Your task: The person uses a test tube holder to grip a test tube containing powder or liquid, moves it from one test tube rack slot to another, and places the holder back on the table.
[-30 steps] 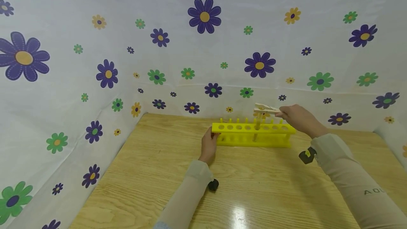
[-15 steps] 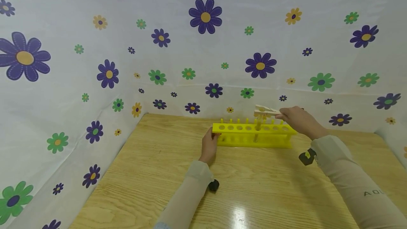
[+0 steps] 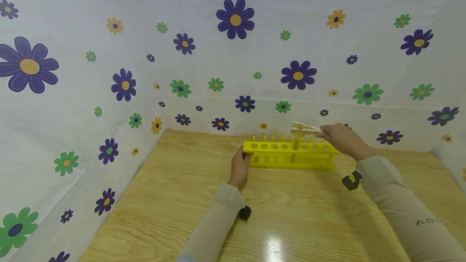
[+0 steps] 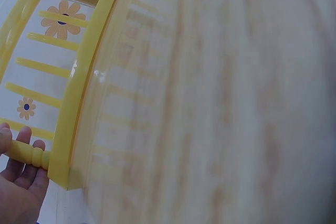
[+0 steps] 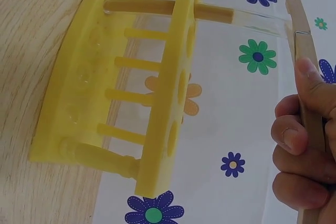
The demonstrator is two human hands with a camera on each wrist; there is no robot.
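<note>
The left hand (image 3: pixel 239 168) grips the rack (image 5: pixel 173 61) by a post (image 4: pixel 25 153); the right hand (image 3: pixel 342 137) grasps a clamp (image 5: pixel 306 46) at the racked tube's (image 5: pixel 215 13) top.

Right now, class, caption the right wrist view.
Right hand grips long wooden clamp; clear tube with brown contents stands in yellow plastic rack.

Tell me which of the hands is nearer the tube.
Right. The right hand holds the clamp at the top of the tube; the left hand grips the left end of the rack, farther away.
</note>
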